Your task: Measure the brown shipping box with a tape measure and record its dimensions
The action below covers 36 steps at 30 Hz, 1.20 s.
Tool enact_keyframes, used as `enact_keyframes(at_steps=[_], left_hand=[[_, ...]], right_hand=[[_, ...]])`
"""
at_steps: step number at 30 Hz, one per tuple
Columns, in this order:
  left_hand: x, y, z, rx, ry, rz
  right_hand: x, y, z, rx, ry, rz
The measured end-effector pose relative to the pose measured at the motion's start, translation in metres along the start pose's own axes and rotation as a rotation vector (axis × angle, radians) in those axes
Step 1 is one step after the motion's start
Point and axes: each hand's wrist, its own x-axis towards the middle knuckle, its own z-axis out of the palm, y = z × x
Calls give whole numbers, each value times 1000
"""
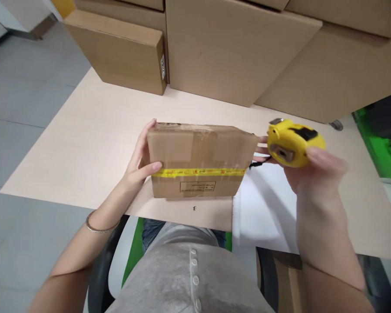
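A brown cardboard box [174, 150] with a yellow printed tape strip around it is in front of me, one long side facing me. My left hand [143, 158] grips its left end, the thumb lying on the near face by the yellow strip. At the right, my right hand [322, 167] is closed on a yellow tape measure [288, 141] with a black panel and a dark wrist strap. Some right-hand fingers reach behind the tape measure toward the box's right end; whether they touch it I cannot tell. The right hand is slightly blurred.
Large cardboard boxes [234, 48] stand along the back of the pale table [68, 161]. A smaller flat box [117, 54] stands at the back left. White paper [263, 213] lies right of the box, near the front edge. A green item [374, 143] is at the far right.
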Motion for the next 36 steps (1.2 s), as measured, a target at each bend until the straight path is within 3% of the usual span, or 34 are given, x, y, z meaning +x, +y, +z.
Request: enact_keyframes(at_steps=[3,6,8,10,12,16,20,24,27,30,33,36], left_hand=[[-3,-12,-11,20,-72,249],[-9,-7,-13,96,-167,312],[-13,1,-11,155,-204,340],[-16,9,-8,190,-223,390],[-19,15,-2,203,-221,429],[-24,21,10,193,-139,361],[-26,25,18,89,-125,249],[-30,30,24,-77,-150,79],[-31,31,26,-102,-31,-27],[-27,30,26,-33,51,15],[-21,29,22,71,57,83],[-17,30,16,163,6,101]], right_hand=[[-23,-7,-14,-48,-52,0],[-30,-21,-22,-157,-21,-36],[-23,-33,-14,-215,-4,-67],[-11,-43,6,-253,-100,-37],[2,-50,36,-270,-295,14],[20,-52,100,-346,-641,46],[20,-50,141,-394,-774,18],[16,-45,157,-477,-805,-67],[15,-43,157,-566,-746,-142],[10,-44,141,-639,-634,-153],[0,-46,105,-646,-505,-76],[-14,-46,56,-606,-386,-19]])
